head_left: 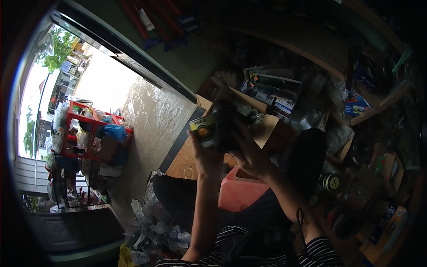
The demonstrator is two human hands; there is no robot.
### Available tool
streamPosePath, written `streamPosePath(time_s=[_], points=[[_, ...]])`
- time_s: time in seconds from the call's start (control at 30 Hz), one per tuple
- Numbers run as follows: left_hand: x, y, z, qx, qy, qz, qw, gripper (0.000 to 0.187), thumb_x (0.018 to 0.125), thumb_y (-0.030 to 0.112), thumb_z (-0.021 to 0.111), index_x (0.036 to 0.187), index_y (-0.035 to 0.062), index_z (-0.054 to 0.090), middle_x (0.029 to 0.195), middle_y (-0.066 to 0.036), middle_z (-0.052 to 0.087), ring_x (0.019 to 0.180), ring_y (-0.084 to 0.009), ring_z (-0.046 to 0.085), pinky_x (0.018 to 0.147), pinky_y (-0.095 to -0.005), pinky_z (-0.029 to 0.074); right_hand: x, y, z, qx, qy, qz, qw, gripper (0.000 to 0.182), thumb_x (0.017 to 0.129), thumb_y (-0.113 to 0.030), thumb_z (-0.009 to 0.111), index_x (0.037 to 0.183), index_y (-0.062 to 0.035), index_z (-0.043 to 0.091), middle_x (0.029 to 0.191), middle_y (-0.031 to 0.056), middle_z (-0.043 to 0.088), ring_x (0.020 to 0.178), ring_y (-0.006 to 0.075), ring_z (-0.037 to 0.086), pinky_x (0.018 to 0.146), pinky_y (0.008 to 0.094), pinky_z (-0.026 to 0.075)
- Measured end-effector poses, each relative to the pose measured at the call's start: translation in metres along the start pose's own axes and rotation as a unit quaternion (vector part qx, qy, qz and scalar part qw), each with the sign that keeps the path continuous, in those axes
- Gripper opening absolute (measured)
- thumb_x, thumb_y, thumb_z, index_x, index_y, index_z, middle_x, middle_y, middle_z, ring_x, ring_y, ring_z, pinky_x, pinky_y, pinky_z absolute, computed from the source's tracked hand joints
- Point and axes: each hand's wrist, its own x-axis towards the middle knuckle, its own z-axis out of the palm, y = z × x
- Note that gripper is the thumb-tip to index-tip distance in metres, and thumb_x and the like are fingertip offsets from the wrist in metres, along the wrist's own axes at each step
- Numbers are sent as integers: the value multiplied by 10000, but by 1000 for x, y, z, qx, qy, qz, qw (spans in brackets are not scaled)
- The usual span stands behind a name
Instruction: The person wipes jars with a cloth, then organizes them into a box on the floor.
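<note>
In front of me my left hand (205, 155) holds a small yellow-and-black printed box (203, 131), its thumb along the left side. A dark, rounded black object (227, 129) lies right against the box, with the fingers of my right hand (250, 155) closed at its lower right; its kind I cannot tell in the shadow. Just behind both hands stands an open cardboard box (269, 130) with shiny round items inside. Below them, between my crossed legs, sits a red plastic container (240, 189).
Packed cartons (282, 107) stand at the back. On the right are a round yellow-lidded can (331, 182) and a blue-and-orange box (391, 227). Crumpled plastic bags (153, 231) lie at my left knee. A red rack (78, 151) loaded with bags stands by the open doorway.
</note>
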Motion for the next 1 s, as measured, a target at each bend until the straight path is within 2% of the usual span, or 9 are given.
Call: streamPosePath(time_s=[0.17,0.27,0.3,0.4,0.57,0.73,0.87,0.93,1.0], points=[[-6,22,-43,-83,-18,-42,996,818,962,743,424,1477,109,474,1455,-153,557,1334,-380,529,1073,-647,418,11,-18,-15,238,37,137,961,536,1094,-248,467,1541,11,324,1509,205,457,1435,286,422,1187,394,318],[-24,8,-26,-97,30,-92,991,760,981,705,401,1465,126,490,1414,-138,577,1265,-353,583,1008,-643,478,16,-29,-32,490,53,186,850,635,1088,-349,487,1580,-7,277,1567,147,408,1449,247,399,1196,370,302],[-27,1,-31,-182,-80,-124,972,742,992,675,371,1461,114,495,1406,-139,584,1268,-348,583,1026,-607,483,15,-36,-34,455,32,133,880,683,1072,-390,511,1588,-14,267,1589,139,383,1463,244,379,1204,379,288],[-28,-15,-27,-266,-35,-125,955,712,1011,639,360,1459,105,505,1409,-130,588,1260,-323,596,1071,-500,490,11,-37,-29,391,-77,16,917,707,1042,-489,524,1567,-47,356,1611,147,369,1499,304,341,1234,420,240],[-34,-15,-39,-80,-76,-78,991,664,1059,563,374,1528,93,393,1512,-140,475,1376,-304,499,1143,-449,440,14,-19,-20,-65,-132,-4,989,521,1047,-405,515,1474,-107,530,1538,157,477,1470,338,393,1230,504,271],[-24,-10,-24,66,-24,-8,998,554,1095,420,315,1468,42,474,1410,-142,581,1293,-260,574,1091,-402,483,14,-35,-22,-59,-76,-47,994,439,1046,-304,533,1428,-94,583,1465,167,560,1445,304,444,1215,467,323],[-27,11,-19,-62,-99,-72,991,514,1091,384,341,1393,12,526,1287,-147,653,1224,-257,613,1044,-385,519,14,-32,-26,35,-122,-5,992,377,1034,-265,557,1327,-49,654,1390,185,617,1350,353,538,1159,445,414],[-34,4,-31,150,-14,19,988,538,1090,401,339,1407,-2,506,1279,-151,654,1191,-254,630,1027,-384,532,18,-39,-41,16,-154,122,980,350,1029,-244,564,1282,-31,678,1369,192,628,1330,362,553,1151,443,424],[-35,8,-18,135,22,-24,990,553,1081,405,359,1417,-20,474,1272,-158,651,1167,-235,640,1015,-371,539,10,-20,-22,-27,-57,35,997,403,979,-216,620,1318,2,626,1385,200,611,1288,367,583,1110,440,459]])
